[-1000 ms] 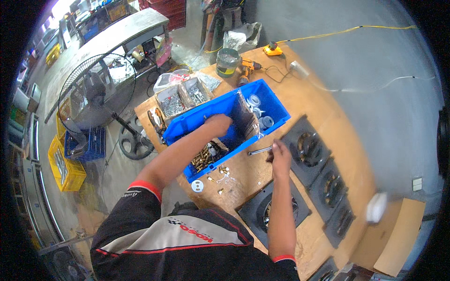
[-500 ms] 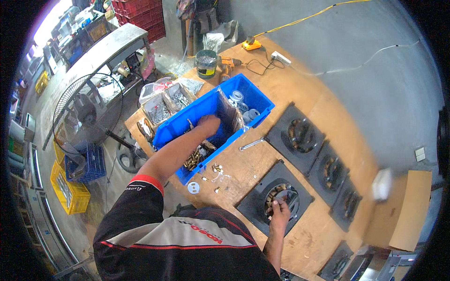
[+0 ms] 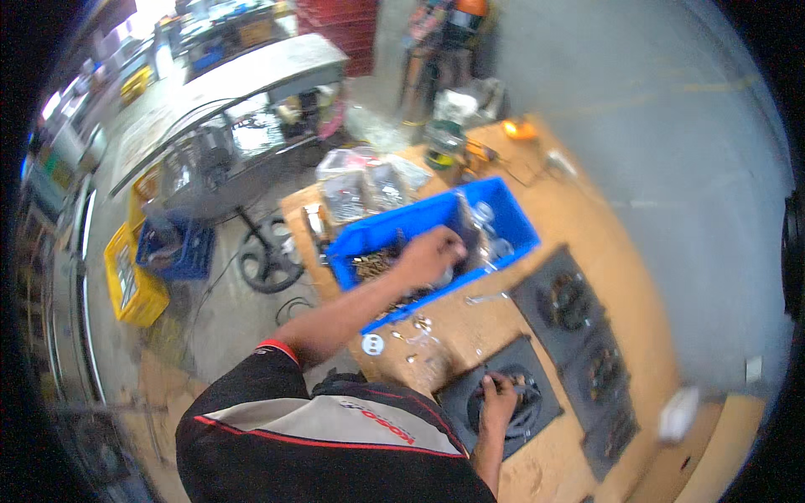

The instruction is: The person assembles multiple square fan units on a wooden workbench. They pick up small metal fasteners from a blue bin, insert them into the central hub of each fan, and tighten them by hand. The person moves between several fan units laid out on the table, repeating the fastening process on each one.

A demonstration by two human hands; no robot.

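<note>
My left hand [image 3: 432, 256] is over the blue bin [image 3: 356, 235], just above its middle, with the fingers curled in; what they hold, if anything, is blurred. Small brass fittings [image 3: 373, 264] lie in the bin's left part, and pale round parts [image 3: 484, 214] fill its right compartment. My right hand [image 3: 499, 398] is over a black square plate [image 3: 461, 390] with a round centre, its thumb and fingers pinched together. Whatever sits between those fingers cannot be made out.
More black plates [image 3: 579, 302] lie in a row on the right of the wooden table [image 3: 579, 201]. A wrench [image 3: 486, 298], a white disc [image 3: 372, 344] and small brass bits lie before the bin. Trays of screws [image 3: 344, 197] stand behind it; a fan [image 3: 210, 159] is at left.
My left hand has risen from inside the bin and moved right. The right hand stays at the plate, now nearer its upper part. The whole view has shifted and blurred.
</note>
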